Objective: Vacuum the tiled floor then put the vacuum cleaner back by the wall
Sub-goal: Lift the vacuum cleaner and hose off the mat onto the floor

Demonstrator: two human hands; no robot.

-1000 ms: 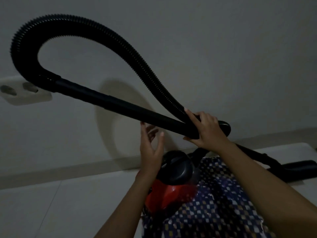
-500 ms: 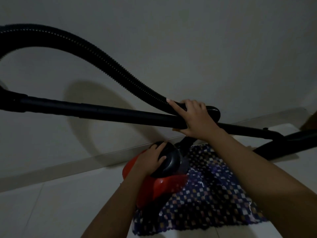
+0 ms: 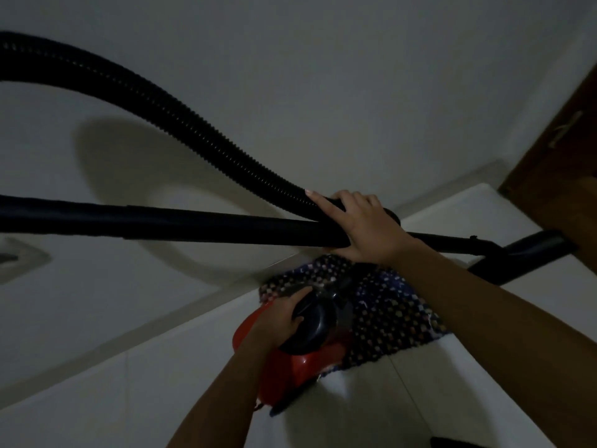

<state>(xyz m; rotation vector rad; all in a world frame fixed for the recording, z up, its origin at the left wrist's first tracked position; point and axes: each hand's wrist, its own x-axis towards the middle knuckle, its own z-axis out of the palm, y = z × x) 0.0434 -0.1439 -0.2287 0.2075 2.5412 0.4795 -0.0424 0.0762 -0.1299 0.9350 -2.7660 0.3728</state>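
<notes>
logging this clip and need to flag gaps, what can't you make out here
Head view, dim throughout:
- Hose and tube: left edge cuts them off, so their join is unseen.
- Wall socket: mostly cut off by the left edge.
- Vacuum body: top covered by the left hand.
- Floor nozzle: right end lost against the brown door.
- Dark thing at the bottom edge: too cut off to name.

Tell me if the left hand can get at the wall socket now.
Probably not yet: the left hand grips the vacuum cleaner, and the socket sits well away to the left. It would have to let go first.
</notes>
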